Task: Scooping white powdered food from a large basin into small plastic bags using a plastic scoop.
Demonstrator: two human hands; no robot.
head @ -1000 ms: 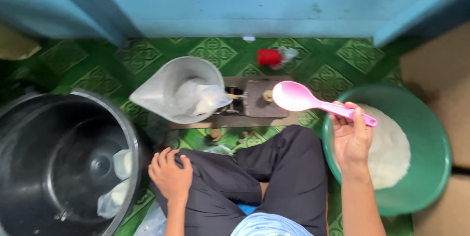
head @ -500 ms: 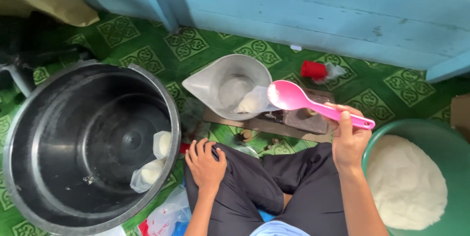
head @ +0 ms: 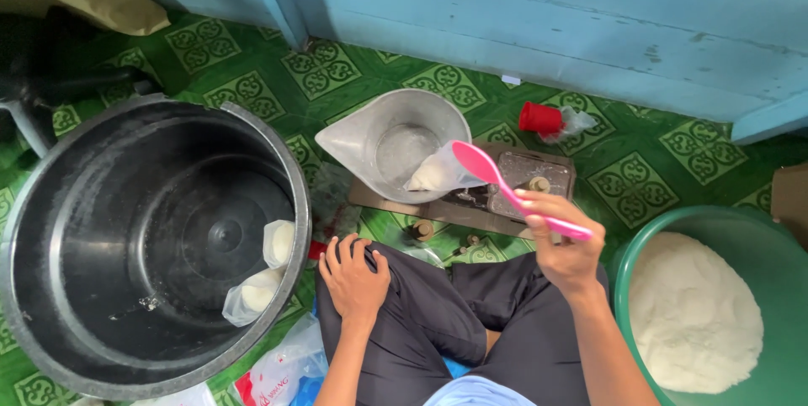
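Head view, left to right. Large black tub (head: 101,305) stands on the green patterned floor (head: 648,175) at far left; two small clear bags of white powder (head: 261,275) lie inside it against the right wall. A printed plastic bag (head: 282,372) lies on the floor just beside the tub's lower rim.

Left hand (head: 353,280) rests palm down on the left knee of the dark trousers (head: 438,322), fingers spread and flat, gripping nothing.

Metal scale pan (head: 396,145) sits ahead of the knees on a weighing scale (head: 530,179) with a wooden base. A clear bag of white powder (head: 438,173) rests inside the pan at its right rim.

Right hand (head: 564,242) is raised over the right knee, fingers and thumb closed around the handle of a pink plastic scoop (head: 492,175). The scoop's bowl points up and left, overlapping the bag in the pan; contact cannot be confirmed.

Red cap (head: 539,118) with a scrap of clear plastic lies on the floor beyond the scale, near the blue wooden wall (head: 547,10).

Green basin (head: 627,275) at far right holds a mound of white powder (head: 694,313).
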